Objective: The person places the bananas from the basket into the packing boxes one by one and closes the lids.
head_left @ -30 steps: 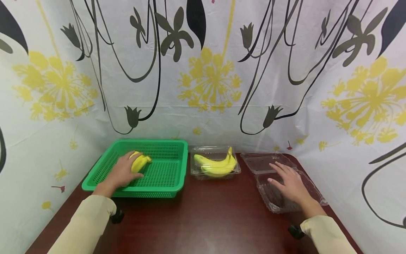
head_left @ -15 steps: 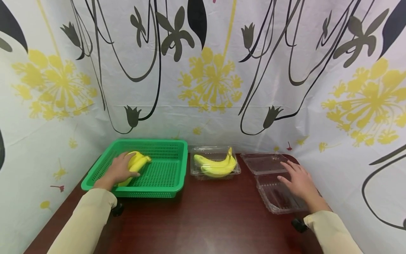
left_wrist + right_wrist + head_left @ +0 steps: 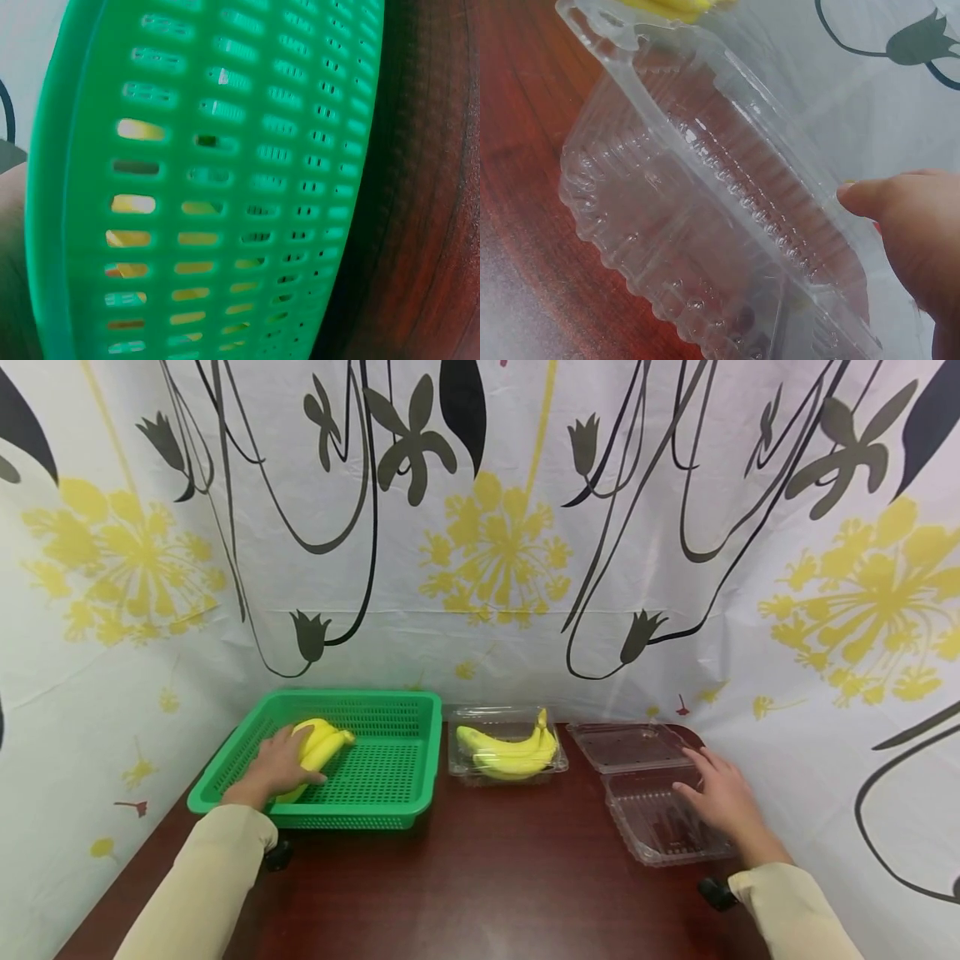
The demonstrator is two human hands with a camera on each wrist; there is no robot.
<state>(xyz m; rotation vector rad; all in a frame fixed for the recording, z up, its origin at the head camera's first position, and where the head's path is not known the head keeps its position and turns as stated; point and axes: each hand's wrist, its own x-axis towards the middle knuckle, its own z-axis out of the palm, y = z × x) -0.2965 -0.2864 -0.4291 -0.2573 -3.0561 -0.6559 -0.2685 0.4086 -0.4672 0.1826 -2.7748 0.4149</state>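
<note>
In the head view my left hand (image 3: 276, 768) reaches into the green plastic basket (image 3: 375, 817). It rests over the left side of a bunch of bananas (image 3: 324, 747), fingertips on the far side and thumb stretched across the near part. The left wrist view shows mainly the slotted basket wall (image 3: 180, 157), with yellow through its slots. My right hand (image 3: 726, 797) hovers at the right edge of an open clear clamshell box (image 3: 660, 827), fingers loosely spread. In the right wrist view its thumb (image 3: 885, 199) is near the clear box's ridged wall (image 3: 742, 195).
A second clear clamshell box (image 3: 468, 768), closed over a bunch of bananas (image 3: 510, 753), stands at the back middle. Everything sits on a dark red-brown table (image 3: 495, 877). A patterned curtain (image 3: 480, 643) encloses the back and both sides.
My left hand has shifted left across the bananas, uncovering more of the bunch, which stays in place. My right hand has moved right, from over the open box to its right edge.
</note>
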